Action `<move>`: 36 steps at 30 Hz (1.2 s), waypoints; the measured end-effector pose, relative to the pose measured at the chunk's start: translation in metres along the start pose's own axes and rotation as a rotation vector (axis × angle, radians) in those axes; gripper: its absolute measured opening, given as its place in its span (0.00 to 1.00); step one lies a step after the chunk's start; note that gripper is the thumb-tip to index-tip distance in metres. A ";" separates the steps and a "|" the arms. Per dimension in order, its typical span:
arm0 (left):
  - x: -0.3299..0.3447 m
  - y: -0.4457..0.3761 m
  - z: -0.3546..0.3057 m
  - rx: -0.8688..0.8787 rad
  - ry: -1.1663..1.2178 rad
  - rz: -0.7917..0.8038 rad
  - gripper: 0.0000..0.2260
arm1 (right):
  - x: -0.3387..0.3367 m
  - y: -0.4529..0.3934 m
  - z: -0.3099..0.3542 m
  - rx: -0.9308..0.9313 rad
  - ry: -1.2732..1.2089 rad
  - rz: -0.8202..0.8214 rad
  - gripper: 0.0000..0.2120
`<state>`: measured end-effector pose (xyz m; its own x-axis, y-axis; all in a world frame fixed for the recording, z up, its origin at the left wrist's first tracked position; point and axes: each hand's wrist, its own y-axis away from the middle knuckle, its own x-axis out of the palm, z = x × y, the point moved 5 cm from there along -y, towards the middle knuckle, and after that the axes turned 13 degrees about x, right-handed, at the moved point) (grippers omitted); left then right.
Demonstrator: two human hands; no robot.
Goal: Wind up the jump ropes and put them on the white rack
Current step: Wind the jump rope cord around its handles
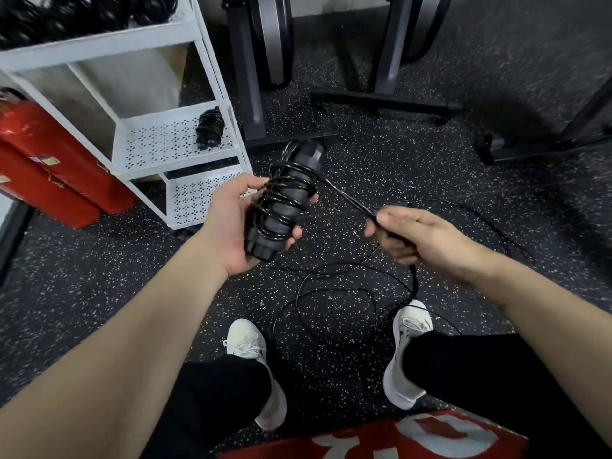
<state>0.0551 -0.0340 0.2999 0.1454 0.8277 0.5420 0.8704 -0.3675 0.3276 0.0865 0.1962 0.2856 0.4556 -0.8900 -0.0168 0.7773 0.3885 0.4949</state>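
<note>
Winding a jump rope [284, 200]
Left hand [231, 223] grips its 2 wrapped handles; right hand [417, 236] pinches the cord; writing unreadable.

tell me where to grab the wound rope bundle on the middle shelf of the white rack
Grip the wound bundle around its middle, where the coils bind the handles. Come from the rack's open front, toward the person: it lies near the shelf's right edge, beside the post.
</note>
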 end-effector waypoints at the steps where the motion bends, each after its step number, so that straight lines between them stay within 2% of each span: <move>1: 0.000 0.000 0.001 0.003 -0.015 0.019 0.25 | 0.000 0.000 -0.001 0.031 0.039 -0.008 0.15; 3: 0.002 0.002 0.003 0.005 -0.063 0.071 0.25 | 0.002 -0.001 -0.003 0.114 0.185 -0.055 0.16; 6: 0.010 0.007 0.007 -0.025 -0.141 0.144 0.22 | 0.000 -0.003 -0.007 0.209 0.361 -0.171 0.23; 10: 0.019 0.010 0.014 -0.109 -0.274 0.235 0.23 | -0.003 -0.004 -0.006 0.230 0.467 -0.262 0.30; 14: 0.022 0.011 0.024 -0.224 -0.449 0.320 0.34 | -0.005 -0.004 0.000 0.248 0.412 -0.312 0.23; 15: 0.025 0.011 0.026 -0.245 -0.507 0.360 0.32 | -0.005 -0.005 0.000 0.252 0.397 -0.315 0.21; 17: 0.030 0.014 0.028 -0.276 -0.615 0.418 0.24 | -0.006 -0.005 -0.001 0.268 0.403 -0.329 0.13; 18: 0.029 0.013 0.031 -0.282 -0.689 0.443 0.24 | -0.006 -0.006 -0.001 0.268 0.417 -0.335 0.10; 21: 0.024 0.009 0.042 -0.281 -1.047 0.593 0.38 | -0.006 -0.008 0.002 0.228 0.445 -0.331 0.09; 23: 0.020 0.006 0.048 -0.268 -1.268 0.651 0.42 | -0.005 -0.009 0.003 0.227 0.460 -0.331 0.12; 26: 0.017 0.002 0.050 -0.258 -1.340 0.594 0.38 | -0.003 -0.010 0.003 0.196 0.421 -0.356 0.13; 30: 0.013 -0.007 0.044 -0.158 -1.360 0.469 0.33 | -0.002 -0.009 0.009 0.013 0.343 -0.448 0.09; 36: 0.021 -0.008 0.040 -0.071 -1.249 0.333 0.19 | 0.016 -0.008 0.012 -0.157 0.512 -0.484 0.09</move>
<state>0.0701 0.0029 0.2776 0.7209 0.5117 -0.4673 0.6862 -0.6212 0.3785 0.0827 0.1758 0.2914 0.1605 -0.7623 -0.6270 0.9791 0.0426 0.1988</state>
